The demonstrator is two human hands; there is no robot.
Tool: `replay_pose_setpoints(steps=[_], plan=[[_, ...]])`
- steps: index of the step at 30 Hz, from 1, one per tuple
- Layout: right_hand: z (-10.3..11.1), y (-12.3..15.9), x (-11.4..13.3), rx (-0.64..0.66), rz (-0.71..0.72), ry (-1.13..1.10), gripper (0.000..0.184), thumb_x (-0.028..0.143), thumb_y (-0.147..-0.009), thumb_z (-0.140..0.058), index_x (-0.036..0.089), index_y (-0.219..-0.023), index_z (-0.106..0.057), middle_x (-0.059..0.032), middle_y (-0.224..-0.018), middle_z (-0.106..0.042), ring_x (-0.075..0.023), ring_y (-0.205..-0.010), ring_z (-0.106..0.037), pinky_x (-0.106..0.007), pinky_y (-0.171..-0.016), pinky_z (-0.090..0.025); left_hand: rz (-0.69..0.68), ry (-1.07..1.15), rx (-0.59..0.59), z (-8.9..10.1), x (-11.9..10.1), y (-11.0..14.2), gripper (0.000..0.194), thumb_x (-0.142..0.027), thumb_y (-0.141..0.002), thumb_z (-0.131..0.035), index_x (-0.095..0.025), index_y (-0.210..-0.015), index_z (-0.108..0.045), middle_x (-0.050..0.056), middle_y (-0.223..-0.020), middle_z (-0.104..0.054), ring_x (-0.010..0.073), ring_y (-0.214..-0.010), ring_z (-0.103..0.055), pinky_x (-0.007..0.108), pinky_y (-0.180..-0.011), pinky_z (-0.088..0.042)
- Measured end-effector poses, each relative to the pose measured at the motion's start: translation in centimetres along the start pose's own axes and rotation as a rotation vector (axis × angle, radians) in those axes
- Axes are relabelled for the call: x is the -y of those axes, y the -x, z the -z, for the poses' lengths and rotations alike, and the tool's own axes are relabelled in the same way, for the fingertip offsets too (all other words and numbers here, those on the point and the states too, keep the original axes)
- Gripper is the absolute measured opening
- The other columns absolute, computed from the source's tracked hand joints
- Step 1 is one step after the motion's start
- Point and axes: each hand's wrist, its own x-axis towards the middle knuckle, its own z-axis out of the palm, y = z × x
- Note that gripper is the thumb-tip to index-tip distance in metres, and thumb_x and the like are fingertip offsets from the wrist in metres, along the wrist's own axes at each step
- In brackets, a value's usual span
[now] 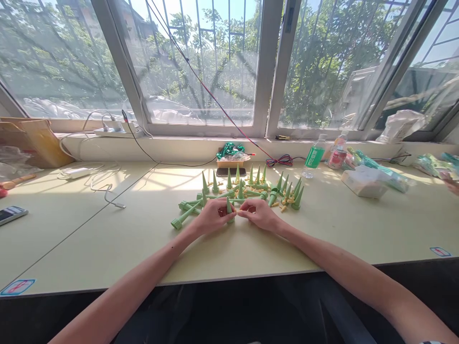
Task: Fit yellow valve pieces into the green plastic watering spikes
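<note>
My left hand [212,217] is closed around a green plastic cone spike [229,206], which stands upright near the tabletop. Facing it from the right, my right hand [261,215] pinches a small yellow peg [237,211] against the side of that spike. Whether the peg is inside the spike I cannot tell, as fingers cover the spot. Just beyond my hands, several more green spikes stand point up, such as one at the right end [297,198]. Others lie on their sides, like the spike at the left [185,216]. Loose yellow pegs [283,209] are scattered among them.
Behind the spikes are a black phone [231,172] and a small box [229,164] with green straps. A bottle [314,156], a can [337,159] and a white packet [365,181] stand right. Cables [107,188] lie left. Another person's hand [451,184] shows at the right edge.
</note>
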Motion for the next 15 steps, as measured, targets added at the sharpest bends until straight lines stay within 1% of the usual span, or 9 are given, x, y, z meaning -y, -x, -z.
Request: replay_pose_setpoints(steps=[5, 9, 12, 15], plan=[[-0.09, 0.01, 0.11, 0.031, -0.033, -0.024, 0.031, 0.043, -0.087, -0.062, 0.017, -0.070, -0.062, 0.0016, -0.053, -0.057, -0.0117, -0.043, -0.053, -0.023, -0.046, -0.040, -0.004, 0.006, 0.004, 0.06, 0.01, 0.03, 0.018, -0.029, -0.085, -0.065, -0.013, -0.078, -0.071, 0.002, -0.069, -0.058, 0.0081, -0.054, -0.047, 0.020, -0.050, -0.040], [-0.21, -0.09, -0.12, 0.038, -0.010, 0.007, 0.041, 0.048, -0.091, -0.056, 0.017, -0.064, -0.059, 0.0018, -0.049, -0.054, -0.0112, -0.043, -0.052, -0.023, -0.047, -0.041, -0.016, 0.021, 0.000, 0.01, -0.01, -0.01, 0.020, -0.031, -0.086, -0.065, -0.013, -0.078, -0.071, 0.002, -0.069, -0.059, 0.0078, -0.053, -0.046, 0.020, -0.049, -0.039], [-0.22, -0.08, -0.23, 0.042, -0.010, -0.002, 0.041, 0.049, -0.093, -0.053, 0.017, -0.068, -0.059, -0.0009, -0.061, -0.061, -0.0103, -0.044, -0.054, -0.022, -0.047, -0.042, -0.007, 0.022, -0.001, -0.02, 0.02, -0.05, 0.019, -0.030, -0.085, -0.066, -0.013, -0.078, -0.071, 0.002, -0.068, -0.057, 0.0081, -0.054, -0.046, 0.020, -0.050, -0.039], [-0.17, 0.02, -0.10, 0.049, -0.018, -0.043, 0.031, 0.046, -0.090, -0.057, 0.017, -0.082, -0.061, -0.0029, -0.076, -0.066, -0.0102, -0.047, -0.057, -0.022, -0.045, -0.044, 0.002, 0.013, -0.012, 0.03, -0.04, -0.07, 0.020, -0.030, -0.085, -0.066, -0.013, -0.077, -0.071, 0.002, -0.068, -0.057, 0.0086, -0.055, -0.047, 0.021, -0.051, -0.040]])
